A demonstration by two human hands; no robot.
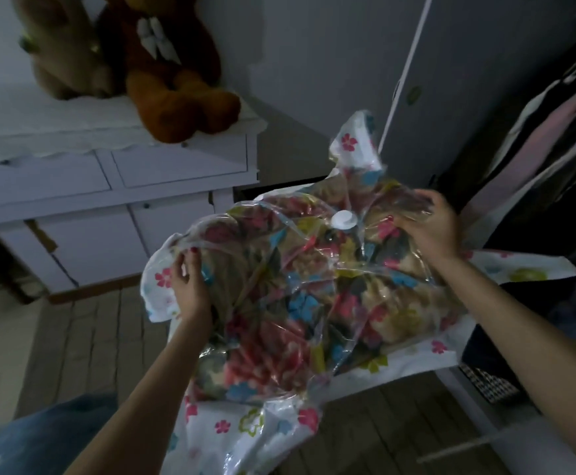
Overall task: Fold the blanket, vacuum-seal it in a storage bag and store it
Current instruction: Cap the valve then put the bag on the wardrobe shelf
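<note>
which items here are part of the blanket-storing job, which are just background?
Job:
- storage bag with the blanket sealed inside
- white valve on the bag
- left hand and right hand, each gripping a bag edge

Background:
- two plush bears on the white dresser
- hanging clothes

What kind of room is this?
Probably a bedroom. Two teddy bears sit on a white chest of drawers, and clothes hang in an open wardrobe on the right.
</note>
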